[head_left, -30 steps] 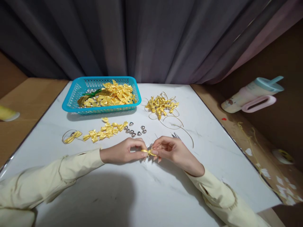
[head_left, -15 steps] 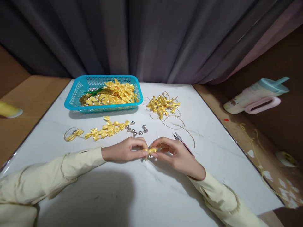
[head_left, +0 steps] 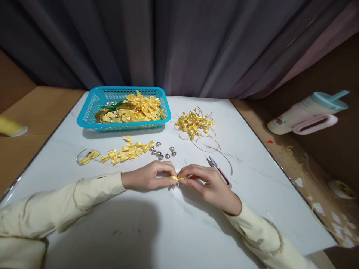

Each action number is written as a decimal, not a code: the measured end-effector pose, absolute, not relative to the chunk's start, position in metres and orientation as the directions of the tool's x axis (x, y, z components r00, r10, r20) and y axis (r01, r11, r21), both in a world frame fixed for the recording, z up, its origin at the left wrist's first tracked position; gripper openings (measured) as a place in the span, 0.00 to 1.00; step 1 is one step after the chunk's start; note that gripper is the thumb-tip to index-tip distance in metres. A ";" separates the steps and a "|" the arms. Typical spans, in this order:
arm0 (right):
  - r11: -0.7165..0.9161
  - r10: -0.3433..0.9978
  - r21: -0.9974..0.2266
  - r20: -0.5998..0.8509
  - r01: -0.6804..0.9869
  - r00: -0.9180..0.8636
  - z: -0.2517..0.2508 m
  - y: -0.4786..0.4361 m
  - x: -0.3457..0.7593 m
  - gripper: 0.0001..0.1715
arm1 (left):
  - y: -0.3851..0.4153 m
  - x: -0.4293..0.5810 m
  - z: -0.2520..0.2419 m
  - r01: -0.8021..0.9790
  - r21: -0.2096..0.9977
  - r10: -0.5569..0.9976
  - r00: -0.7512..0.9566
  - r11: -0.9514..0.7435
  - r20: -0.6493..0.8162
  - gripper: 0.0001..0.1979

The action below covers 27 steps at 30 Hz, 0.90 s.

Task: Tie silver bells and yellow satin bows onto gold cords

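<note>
My left hand [head_left: 150,177] and my right hand [head_left: 204,182] meet fingertip to fingertip low over the white table [head_left: 174,224]. Both pinch one small yellow ribbon bow [head_left: 177,179] between thumb and fingers. Thread snips [head_left: 218,171] with a pink handle lie just behind my right hand. Several silver heart charms [head_left: 163,152] sit a little beyond my left hand. A row of loose yellow bows [head_left: 126,151] lies to their left.
A blue plastic basket [head_left: 92,112] with many yellow bows stands at the back left. A heap of bows with gold cord loops [head_left: 195,122] lies to its right. A pink and blue drinking jug [head_left: 307,114] lies off the table at the right.
My right hand has turned and slid slightly toward me, uncovering the snips behind it. Both hands keep pinching the bow.
</note>
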State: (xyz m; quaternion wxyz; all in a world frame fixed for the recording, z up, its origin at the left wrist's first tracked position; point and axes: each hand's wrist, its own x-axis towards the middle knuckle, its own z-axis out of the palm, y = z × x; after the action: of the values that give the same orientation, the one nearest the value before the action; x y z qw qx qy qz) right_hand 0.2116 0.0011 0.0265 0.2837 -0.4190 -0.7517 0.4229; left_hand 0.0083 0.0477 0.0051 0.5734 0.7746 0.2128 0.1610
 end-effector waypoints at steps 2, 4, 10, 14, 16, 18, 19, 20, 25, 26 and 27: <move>0.300 0.868 -0.871 0.080 0.388 -0.490 0.026 0.001 0.212 0.06 | 0.048 0.008 0.006 0.138 0.961 0.511 0.860 -0.238 0.003 0.09; 0.309 0.867 -0.868 0.088 0.390 -0.491 0.026 0.001 0.212 0.06 | 0.048 0.008 0.006 0.132 0.964 0.507 0.862 -0.233 0.004 0.08; 0.313 0.868 -0.861 0.087 0.401 -0.489 0.029 0.001 0.211 0.07 | 0.048 0.008 0.005 0.148 0.951 0.519 0.855 -0.271 0.015 0.08; 0.324 0.866 -0.857 0.099 0.400 -0.490 0.029 0.001 0.211 0.07 | 0.047 0.009 0.003 0.160 0.947 0.537 0.844 -0.278 0.015 0.09; 0.325 0.866 -0.856 0.099 0.402 -0.489 0.028 0.000 0.211 0.07 | 0.047 0.009 0.003 0.165 0.948 0.540 0.842 -0.273 0.009 0.09; 0.323 0.868 -0.856 0.097 0.404 -0.487 0.027 0.001 0.210 0.07 | 0.047 0.009 0.003 0.168 0.948 0.538 0.843 -0.269 0.004 0.09; 0.321 0.868 -0.855 0.095 0.407 -0.487 0.027 0.001 0.210 0.07 | 0.047 0.009 0.003 0.170 0.949 0.538 0.843 -0.267 0.000 0.09; 0.323 0.868 -0.854 0.096 0.408 -0.487 0.027 0.002 0.210 0.07 | 0.047 0.009 0.004 0.174 0.949 0.538 0.843 -0.264 -0.005 0.10; 0.329 0.917 -0.821 0.161 0.467 -0.364 0.045 0.003 0.223 0.07 | 0.046 0.010 0.006 0.195 0.952 0.545 0.838 -0.234 -0.037 0.10; 0.319 0.935 -0.813 0.184 0.487 -0.304 0.052 0.002 0.228 0.08 | 0.046 0.010 0.006 0.197 0.954 0.547 0.836 -0.226 -0.043 0.10; 0.308 0.948 -0.813 0.221 0.495 -0.227 0.059 0.001 0.232 0.08 | 0.046 0.010 0.006 0.198 0.956 0.548 0.835 -0.217 -0.049 0.10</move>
State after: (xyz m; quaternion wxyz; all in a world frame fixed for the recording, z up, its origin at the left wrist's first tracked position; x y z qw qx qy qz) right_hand 0.2322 0.0010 0.0591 0.3679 -0.5009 -0.7202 0.3084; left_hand 0.0096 0.0455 0.0063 0.5760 0.7652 0.2440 0.1519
